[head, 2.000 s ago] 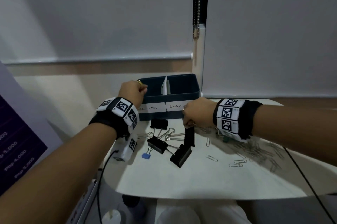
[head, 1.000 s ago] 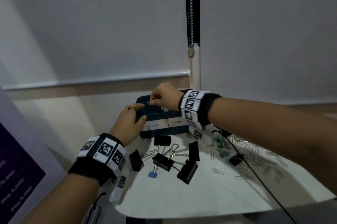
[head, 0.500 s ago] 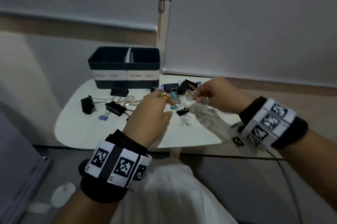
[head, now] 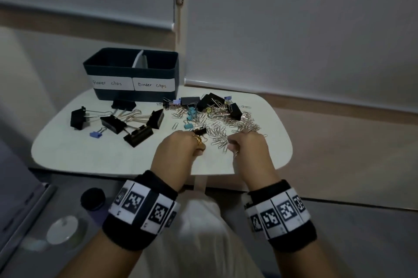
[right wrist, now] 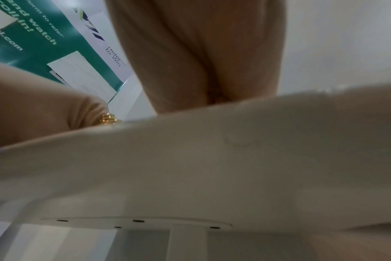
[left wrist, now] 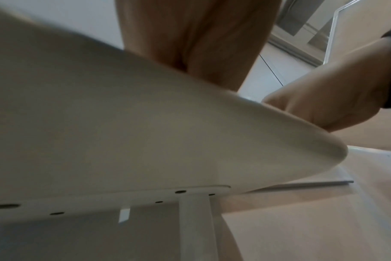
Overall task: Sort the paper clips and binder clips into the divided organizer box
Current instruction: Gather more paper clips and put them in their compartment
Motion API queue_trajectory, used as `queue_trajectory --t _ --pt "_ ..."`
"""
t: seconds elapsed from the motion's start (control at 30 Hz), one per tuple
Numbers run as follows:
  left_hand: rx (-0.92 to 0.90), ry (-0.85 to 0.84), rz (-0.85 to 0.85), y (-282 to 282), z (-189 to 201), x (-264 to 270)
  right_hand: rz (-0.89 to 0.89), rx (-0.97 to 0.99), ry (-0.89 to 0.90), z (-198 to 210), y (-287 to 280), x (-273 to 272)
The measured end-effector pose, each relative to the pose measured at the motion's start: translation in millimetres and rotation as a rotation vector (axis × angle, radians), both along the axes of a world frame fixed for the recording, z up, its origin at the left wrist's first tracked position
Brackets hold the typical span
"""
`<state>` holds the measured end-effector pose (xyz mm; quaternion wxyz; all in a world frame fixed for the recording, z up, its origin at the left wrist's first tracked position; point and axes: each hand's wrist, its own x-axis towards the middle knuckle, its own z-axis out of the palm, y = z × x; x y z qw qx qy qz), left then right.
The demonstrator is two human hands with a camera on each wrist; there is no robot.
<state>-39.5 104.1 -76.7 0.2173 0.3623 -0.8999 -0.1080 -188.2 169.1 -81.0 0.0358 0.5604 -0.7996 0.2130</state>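
Both hands, left hand (head: 178, 149) and right hand (head: 247, 149), have dropped, curled, onto the paper clips (head: 220, 137).

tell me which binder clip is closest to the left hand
The small black binder clip just beyond the left hand, by its ringed finger; the other black ones lie farther left or back.
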Motion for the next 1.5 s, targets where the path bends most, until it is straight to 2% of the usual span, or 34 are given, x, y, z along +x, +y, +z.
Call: queue_trajectory --t 0.17,0.33,0.5,0.63,0.7,0.83,0.9,0.97,1.07,1.23,1.37,1.5 --pt "0.141 0.015 0.044 -5 7 -5 -0.102 -0.085 -0.235 7 -4 5" --pt "0.149 -0.005 0.099 -6 6 -4 -0.202 0.017 -0.293 15 -4 3" --pt "0.196 -0.016 0.065 -7 5 -5 -0.209 0.125 -0.239 26 -5 10" --pt "0.162 0.049 0.068 -10 30 18 -0.228 0.165 -0.163 27 -7 17" --pt "0.06 0.075 0.137 -27 55 33 -0.209 0.144 -0.142 27 -5 17" --pt "-0.066 0.072 0.284 -95 103 51 -0.242 0.122 -0.302 36 -15 13" --pt "-0.104 0.094 0.348 -136 111 52 -0.186 0.164 -0.233 37 -21 16" --pt "-0.063 0.114 0.431 -170 110 53 -0.172 0.216 -0.232 31 -28 19" --pt "-0.007 0.133 0.484 -200 103 49 -0.253 0.217 -0.17 30 -29 26" --pt "-0.065 0.033 0.441 -214 90 54 -0.203 0.257 -0.021 33 -29 32" --pt "-0.073 -0.099 0.353 -211 89 66 -0.206 0.196 0.007 30 -24 37" --pt "-0.006 -0.257 0.34 -208 92 88 -0.191 0.086 0.013 61 -26 47"
